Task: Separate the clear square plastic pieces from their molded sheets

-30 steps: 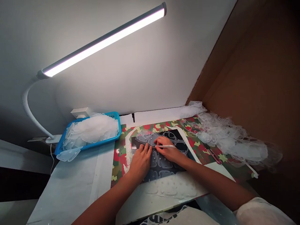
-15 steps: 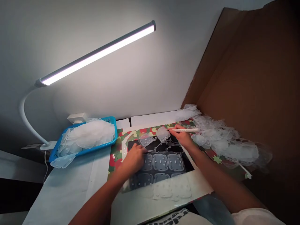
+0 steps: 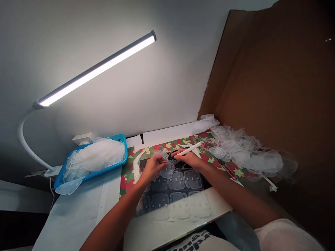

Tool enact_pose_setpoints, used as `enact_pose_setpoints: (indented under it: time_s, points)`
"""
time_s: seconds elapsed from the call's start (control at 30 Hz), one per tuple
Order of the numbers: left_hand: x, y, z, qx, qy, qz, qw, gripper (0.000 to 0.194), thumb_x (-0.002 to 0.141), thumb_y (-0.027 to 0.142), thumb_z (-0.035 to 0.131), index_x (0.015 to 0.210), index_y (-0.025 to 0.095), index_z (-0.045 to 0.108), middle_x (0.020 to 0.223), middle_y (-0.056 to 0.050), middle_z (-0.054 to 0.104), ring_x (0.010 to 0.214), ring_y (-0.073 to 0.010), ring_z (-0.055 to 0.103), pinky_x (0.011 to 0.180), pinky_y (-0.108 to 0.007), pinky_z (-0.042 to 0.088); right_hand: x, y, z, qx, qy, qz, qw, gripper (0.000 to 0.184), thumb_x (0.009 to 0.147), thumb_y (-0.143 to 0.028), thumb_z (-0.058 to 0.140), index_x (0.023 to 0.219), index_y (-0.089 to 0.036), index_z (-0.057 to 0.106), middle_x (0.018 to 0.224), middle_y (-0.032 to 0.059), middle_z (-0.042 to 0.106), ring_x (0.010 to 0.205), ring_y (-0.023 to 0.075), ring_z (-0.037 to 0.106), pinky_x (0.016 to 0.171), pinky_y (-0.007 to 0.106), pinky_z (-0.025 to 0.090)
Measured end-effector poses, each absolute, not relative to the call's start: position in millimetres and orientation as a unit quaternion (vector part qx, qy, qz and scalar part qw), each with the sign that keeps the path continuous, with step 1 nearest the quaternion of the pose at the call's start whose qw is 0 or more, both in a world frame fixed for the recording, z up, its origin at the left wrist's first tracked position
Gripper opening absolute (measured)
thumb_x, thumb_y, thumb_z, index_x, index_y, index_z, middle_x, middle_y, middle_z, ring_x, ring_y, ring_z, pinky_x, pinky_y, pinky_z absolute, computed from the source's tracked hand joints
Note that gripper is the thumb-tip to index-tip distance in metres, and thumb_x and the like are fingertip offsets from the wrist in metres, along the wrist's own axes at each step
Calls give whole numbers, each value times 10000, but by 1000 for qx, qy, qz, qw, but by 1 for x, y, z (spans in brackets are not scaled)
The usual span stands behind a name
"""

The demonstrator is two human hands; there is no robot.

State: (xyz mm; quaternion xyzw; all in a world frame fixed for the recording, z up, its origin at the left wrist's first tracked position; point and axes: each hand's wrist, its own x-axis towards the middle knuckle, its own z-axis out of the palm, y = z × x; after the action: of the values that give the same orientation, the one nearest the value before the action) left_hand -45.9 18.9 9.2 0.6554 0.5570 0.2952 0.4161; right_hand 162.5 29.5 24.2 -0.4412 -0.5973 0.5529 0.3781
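My left hand [image 3: 155,166] is closed in a pinch on a translucent plastic piece [image 3: 167,171], held over the black panel. My right hand [image 3: 187,158] grips a white pen-shaped tool [image 3: 192,148] whose dark tip points left, close to the left fingers. Beneath both hands lies a sheet of rounded translucent pieces [image 3: 176,180] on the black panel, with small white dots on the pieces. Thin clear offcut strands lie around the panel's far edge. What exactly the tool's tip touches is too small to tell.
A blue basket [image 3: 125,148] heaped with translucent pieces stands at the left. To the right, a pile of clear offcuts [image 3: 246,153] leans toward the cardboard wall [image 3: 261,76]. A lit lamp [image 3: 96,71] reaches overhead. A dark-red slim tool [image 3: 227,170] lies beside the right forearm.
My right hand has come left and nearer with the white tool. My left hand, earlier low on the sheet, now holds a translucent piece raised. The view has shifted slightly.
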Motion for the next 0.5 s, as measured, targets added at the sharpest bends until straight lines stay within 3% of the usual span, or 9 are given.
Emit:
enact_pose_setpoints:
  time_s: [0.1, 0.23, 0.4, 0.5]
  points:
    - [-45, 13, 8, 668, 554, 317, 382, 194, 732, 345, 644, 776, 168, 708, 697, -11, 663, 672, -158, 572, 636, -249, 393, 159, 36, 19, -438, -592, 575, 356, 346, 677, -389, 713, 603, -207, 428, 811, 40, 711, 768, 189, 607, 692, 296, 428]
    - [-43, 4, 10, 672, 551, 344, 356, 152, 760, 323, 639, 755, 185, 702, 735, -4, 683, 708, -158, 581, 670, -245, 399, 153, 34, 14, -461, -622, 522, 358, 341, 693, -397, 690, 599, -210, 420, 566, -47, 503, 572, 130, 460, 544, 247, 313]
    - [-44, -9, 14, 655, 542, 377, 367, 192, 785, 350, 628, 740, 168, 667, 722, -5, 685, 671, -145, 574, 637, -231, 413, 160, 45, 0, -547, -657, 379, 353, 242, 712, -338, 615, 581, -209, 458, 565, -37, 492, 589, 143, 454, 557, 249, 303]
    - [-55, -14, 17, 629, 533, 401, 398, 228, 763, 380, 652, 728, 155, 645, 699, -5, 657, 651, -138, 560, 609, -226, 414, 173, 56, -5, -560, -661, 358, 350, 224, 711, -331, 600, 585, -214, 457, 581, -28, 516, 608, 154, 469, 578, 257, 319]
